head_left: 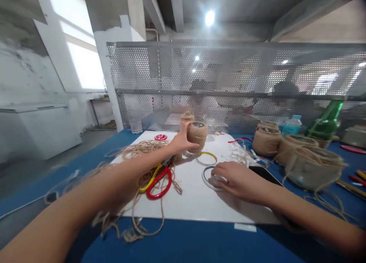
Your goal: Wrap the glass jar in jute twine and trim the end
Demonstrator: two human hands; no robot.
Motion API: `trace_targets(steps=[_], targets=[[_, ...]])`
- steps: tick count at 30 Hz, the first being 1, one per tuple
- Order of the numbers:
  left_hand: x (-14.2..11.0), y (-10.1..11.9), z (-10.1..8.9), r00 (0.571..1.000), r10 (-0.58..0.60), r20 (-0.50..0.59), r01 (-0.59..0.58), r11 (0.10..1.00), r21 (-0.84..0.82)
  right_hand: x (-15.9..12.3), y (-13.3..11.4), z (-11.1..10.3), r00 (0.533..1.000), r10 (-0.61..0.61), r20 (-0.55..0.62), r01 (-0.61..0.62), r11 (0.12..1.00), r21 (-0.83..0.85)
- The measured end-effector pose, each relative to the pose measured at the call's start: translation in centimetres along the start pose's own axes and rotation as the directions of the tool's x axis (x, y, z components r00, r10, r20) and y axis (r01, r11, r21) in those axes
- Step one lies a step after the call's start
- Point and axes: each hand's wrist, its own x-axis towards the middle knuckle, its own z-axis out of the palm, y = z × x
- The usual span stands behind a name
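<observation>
My left hand (183, 137) is wrapped round a glass jar (198, 136) bound in brown twine, at the back of the white board (183, 202). Just behind that hand a coil of twine (187, 116) shows. My right hand (236, 178) is lowered to the board, its thumb and fingers on the right side of a pale grey tape roll (206, 179). A yellow tape roll (215, 157) lies between the jar and that hand. Under my left forearm rest scissors (160, 194) with one red and one yellow handle, among loose twine (140, 150).
To the right stand several twine-wrapped jars (267, 141), a green bottle (326, 120) and a blue-capped bottle (293, 125). A dark flat object (265, 174) lies by my right wrist. A red-and-white lid (161, 137) and a clear cup (136, 126) sit behind. A perforated metal screen (171, 76) closes the table's far side.
</observation>
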Motion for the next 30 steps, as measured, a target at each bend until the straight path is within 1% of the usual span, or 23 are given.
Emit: trace_targets(steps=[4, 8, 10, 13, 15, 16, 17, 20, 22, 23, 24, 25, 26, 27, 28, 29, 30], targets=[[1.7, -2.1, 0.8, 1.0, -0.021, 0.007, 0.021, 1.0, -0.016, 3.0, 2.7, 0.9, 0.996, 0.079, -0.039, -0.08, 0.997, -0.006], [2.5, -3.6, 1.5, 0.998, -0.008, 0.056, 0.011, 0.998, -0.063, 5.1, 4.6, 2.3, 0.998, 0.066, -0.018, -0.065, 0.995, 0.074], [2.3, -4.1, 1.8, 0.997, -0.034, 0.063, 0.039, 0.995, -0.093, 5.3, 5.0, 2.5, 0.998, 0.06, -0.026, -0.057, 0.991, 0.12], [2.0, -4.8, 2.2, 0.995, -0.052, 0.084, 0.064, 0.987, -0.149, 4.8, 4.7, 2.1, 0.994, 0.098, -0.048, -0.088, 0.98, 0.178], [2.0, -5.2, 2.3, 0.993, -0.045, 0.108, 0.065, 0.981, -0.183, 4.2, 4.1, 1.5, 0.997, 0.074, 0.013, -0.075, 0.972, 0.224], [2.1, -5.3, 2.2, 0.992, -0.039, 0.116, 0.06, 0.98, -0.19, 3.9, 3.7, 1.2, 0.996, 0.041, 0.076, -0.059, 0.964, 0.258], [2.2, -5.4, 2.1, 0.995, -0.028, 0.094, 0.045, 0.983, -0.181, 3.6, 3.4, 0.9, 0.993, 0.014, 0.12, -0.048, 0.956, 0.289], [2.3, -4.9, 1.5, 0.998, 0.016, -0.057, -0.021, 0.995, -0.096, 3.2, 2.9, 0.5, 0.984, 0.007, 0.176, -0.061, 0.952, 0.299], [1.8, -3.8, 1.0, 0.98, 0.104, -0.168, -0.111, 0.993, -0.031, 3.1, 2.8, 0.7, 0.978, -0.028, 0.207, -0.035, 0.955, 0.295], [1.3, -3.0, 0.8, 0.967, 0.154, -0.201, -0.157, 0.988, 0.001, 3.2, 2.9, 0.8, 0.976, -0.044, 0.215, -0.022, 0.956, 0.293], [0.7, -2.1, 0.7, 0.952, 0.211, -0.222, -0.207, 0.978, 0.039, 3.3, 3.0, 1.0, 0.975, -0.048, 0.217, -0.018, 0.957, 0.291], [0.1, -1.3, 0.7, 0.941, 0.257, -0.219, -0.247, 0.966, 0.071, 3.3, 3.1, 1.2, 0.976, -0.037, 0.212, -0.026, 0.957, 0.288], [-0.6, -0.4, 0.7, 0.935, 0.305, -0.182, -0.293, 0.952, 0.09, 3.4, 3.1, 1.4, 0.979, -0.012, 0.205, -0.048, 0.957, 0.285], [-1.3, 0.4, 0.8, 0.935, 0.344, -0.088, -0.335, 0.937, 0.099, 3.4, 3.2, 1.6, 0.981, 0.022, 0.194, -0.078, 0.955, 0.285], [-1.9, 1.1, 1.0, 0.929, 0.366, 0.055, -0.369, 0.923, 0.106, 3.4, 3.2, 1.8, 0.981, 0.059, 0.184, -0.112, 0.949, 0.294], [-2.3, 1.7, 1.2, 0.907, 0.37, 0.201, -0.395, 0.913, 0.103, 3.3, 3.3, 1.9, 0.98, 0.096, 0.176, -0.148, 0.938, 0.313], [-2.6, 2.0, 1.4, 0.892, 0.335, 0.304, -0.379, 0.92, 0.099, 3.2, 3.3, 2.1, 0.977, 0.128, 0.173, -0.182, 0.921, 0.344]])
